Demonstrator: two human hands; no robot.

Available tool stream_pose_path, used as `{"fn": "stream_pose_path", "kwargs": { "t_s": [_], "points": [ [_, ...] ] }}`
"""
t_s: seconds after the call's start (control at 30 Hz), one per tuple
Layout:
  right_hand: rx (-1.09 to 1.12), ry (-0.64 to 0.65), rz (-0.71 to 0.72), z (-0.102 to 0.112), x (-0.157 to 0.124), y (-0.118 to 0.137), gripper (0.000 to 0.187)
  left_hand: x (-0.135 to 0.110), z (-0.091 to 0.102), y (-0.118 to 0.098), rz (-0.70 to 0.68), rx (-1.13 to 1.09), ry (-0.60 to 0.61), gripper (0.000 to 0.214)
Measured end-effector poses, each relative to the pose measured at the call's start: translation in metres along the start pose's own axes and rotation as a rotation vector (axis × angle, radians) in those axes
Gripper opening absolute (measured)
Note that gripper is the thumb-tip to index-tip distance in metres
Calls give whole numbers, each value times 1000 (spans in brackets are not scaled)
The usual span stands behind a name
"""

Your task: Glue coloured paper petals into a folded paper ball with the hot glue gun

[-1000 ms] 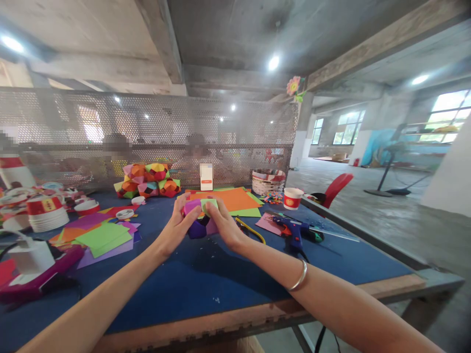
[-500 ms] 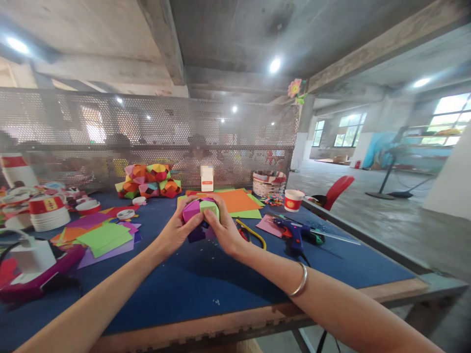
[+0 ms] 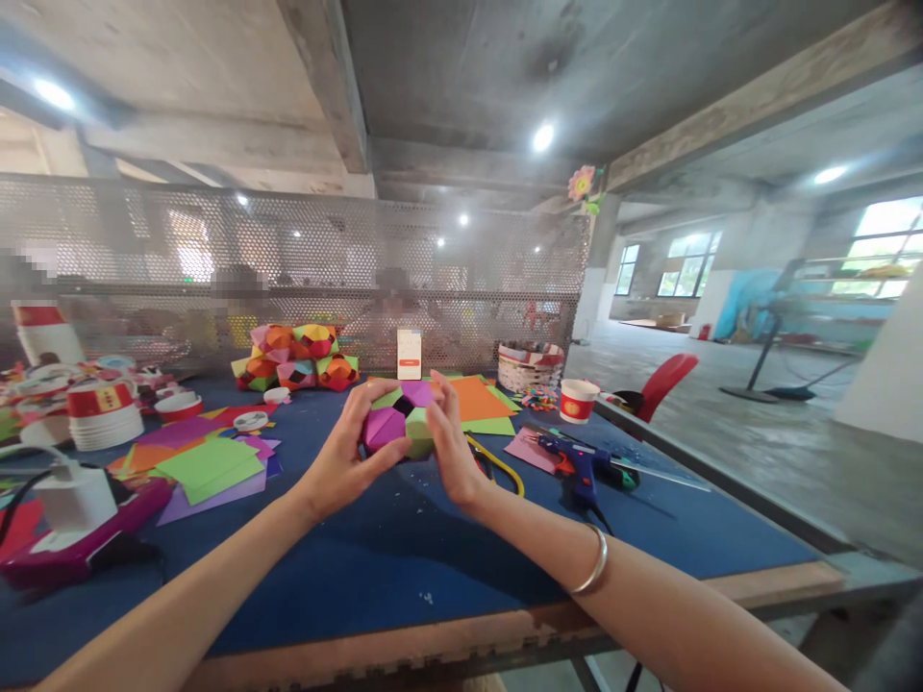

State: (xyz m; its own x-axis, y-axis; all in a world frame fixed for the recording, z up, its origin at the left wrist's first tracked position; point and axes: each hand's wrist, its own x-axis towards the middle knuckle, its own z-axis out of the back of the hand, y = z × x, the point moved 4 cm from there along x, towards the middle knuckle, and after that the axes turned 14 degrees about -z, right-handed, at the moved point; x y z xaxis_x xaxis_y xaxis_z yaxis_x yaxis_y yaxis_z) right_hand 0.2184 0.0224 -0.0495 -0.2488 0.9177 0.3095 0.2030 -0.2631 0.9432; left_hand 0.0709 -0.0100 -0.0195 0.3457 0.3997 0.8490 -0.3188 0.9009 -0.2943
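Note:
A folded paper ball [image 3: 400, 421] of magenta, purple and green panels is held up over the blue table [image 3: 375, 557]. My left hand [image 3: 344, 452] cups its left side with fingers curled around it. From the right, my right hand [image 3: 448, 444] presses against the ball with fingers upright and close together. A metal bangle [image 3: 592, 567] sits on my right wrist.
Loose coloured paper sheets [image 3: 206, 464] lie at the left, orange and green sheets [image 3: 480, 402] behind the ball. Finished paper balls [image 3: 295, 356] stand by the mesh screen [image 3: 288, 259]. A blue glue gun [image 3: 577, 457], yellow-handled scissors [image 3: 497, 459], a red paper cup [image 3: 577, 400], stacked cups [image 3: 97, 413] and a basket [image 3: 528, 361] are around.
Both hands turned the paper ball and raised it slightly. The right hand shifted from gripping over the top to pressing flat against its right side.

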Motion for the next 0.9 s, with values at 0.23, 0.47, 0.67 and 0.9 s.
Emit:
{"fn": "stream_pose_path", "kwargs": {
  "t_s": [0.23, 0.47, 0.67, 0.9],
  "points": [
    [273, 147, -370, -15, 6, -14, 54, -6, -1, -1, -65, 133, 83, 59],
    [310, 71, -261, -12, 4, -11, 39, -9, -4, 1, 52, 24, 25, 81],
    [317, 60, -249, -12, 4, -13, 41, -8, -6, 0, 133, 72, 82, 68],
    [265, 30, -273, -13, 0, -13, 39, -8, -7, -2, 192, 79, 101, 65]
  ]
}}
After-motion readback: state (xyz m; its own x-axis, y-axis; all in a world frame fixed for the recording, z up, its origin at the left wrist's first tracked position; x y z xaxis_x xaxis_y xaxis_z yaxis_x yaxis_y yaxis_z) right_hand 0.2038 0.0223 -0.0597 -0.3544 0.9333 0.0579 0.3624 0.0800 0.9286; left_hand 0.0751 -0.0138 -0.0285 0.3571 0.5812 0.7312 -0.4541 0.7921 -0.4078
